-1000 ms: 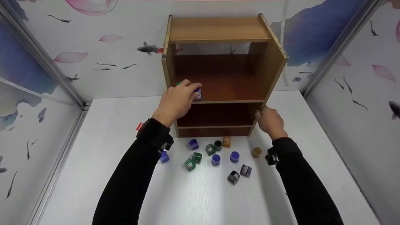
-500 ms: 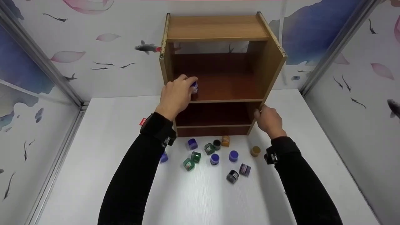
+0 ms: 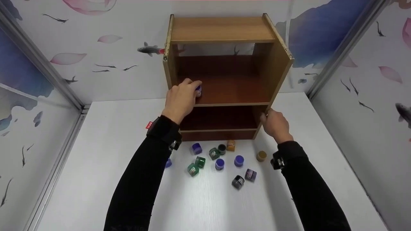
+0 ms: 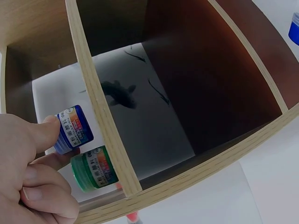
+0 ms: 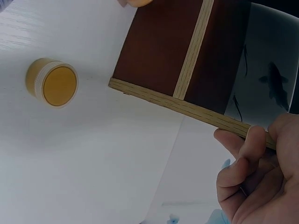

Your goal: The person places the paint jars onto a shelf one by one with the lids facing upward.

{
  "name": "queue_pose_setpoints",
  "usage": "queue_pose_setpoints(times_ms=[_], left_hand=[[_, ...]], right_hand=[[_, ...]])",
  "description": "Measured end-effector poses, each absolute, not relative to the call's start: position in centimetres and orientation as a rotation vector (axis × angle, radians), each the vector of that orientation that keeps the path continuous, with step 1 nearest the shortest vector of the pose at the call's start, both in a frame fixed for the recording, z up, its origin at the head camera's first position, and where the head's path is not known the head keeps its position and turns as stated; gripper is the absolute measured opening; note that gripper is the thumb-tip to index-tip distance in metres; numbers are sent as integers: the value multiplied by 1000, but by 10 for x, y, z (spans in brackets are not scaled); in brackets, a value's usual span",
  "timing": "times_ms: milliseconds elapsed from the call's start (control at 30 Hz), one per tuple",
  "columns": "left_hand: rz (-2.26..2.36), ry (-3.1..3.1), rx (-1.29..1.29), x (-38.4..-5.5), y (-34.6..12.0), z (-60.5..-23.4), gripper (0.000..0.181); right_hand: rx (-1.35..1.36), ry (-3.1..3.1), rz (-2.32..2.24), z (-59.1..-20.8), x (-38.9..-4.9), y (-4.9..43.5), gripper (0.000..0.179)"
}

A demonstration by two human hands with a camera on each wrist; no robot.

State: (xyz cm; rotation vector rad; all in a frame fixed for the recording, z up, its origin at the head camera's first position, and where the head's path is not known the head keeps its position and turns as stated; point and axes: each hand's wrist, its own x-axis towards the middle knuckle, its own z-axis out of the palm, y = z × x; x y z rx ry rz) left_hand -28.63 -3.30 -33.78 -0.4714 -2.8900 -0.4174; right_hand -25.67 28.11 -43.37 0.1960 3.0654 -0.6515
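Note:
At the left end of the wooden cabinet's [image 3: 221,29] middle shelf, my left hand [image 3: 180,99] pinches a blue paint jar [image 4: 74,128] between thumb and fingers. Right beside it on that shelf sits a green paint jar [image 4: 96,169], close to the side panel; the hand hides it in the head view. Whether the blue jar rests fully on the shelf, I cannot tell. My right hand [image 3: 276,125] grips the front edge of the cabinet's right side panel [image 5: 201,112], low down, with thumb and fingers on either side of the board.
Several paint jars lie or stand on the white table before the cabinet: green ones [image 3: 193,169], blue ones [image 3: 219,164], a dark one [image 3: 238,182], a purple one [image 3: 250,175], an orange one [image 3: 231,145] and an ochre one [image 3: 261,156]. Patterned walls [image 3: 122,80] enclose the table.
The left hand has carried the blue jar slightly deeper and leftward on the middle shelf. It now covers the green lid visible earlier. The right hand keeps its hold on the panel.

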Motion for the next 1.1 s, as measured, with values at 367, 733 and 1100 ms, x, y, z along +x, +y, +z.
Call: queue_pose_setpoints(times_ms=[367, 733, 1100], left_hand=[[-370, -2900, -451, -288, -30, -341, 37], [-345, -2889, -426, -288, -27, -346, 36], [-323, -2850, -435, -287, -27, -349, 36]], right_hand=[[201, 3075, -647, -435, -257, 281, 44], [170, 3110, -614, -434, -255, 281, 41], [173, 3107, -625, -435, -255, 282, 44]])
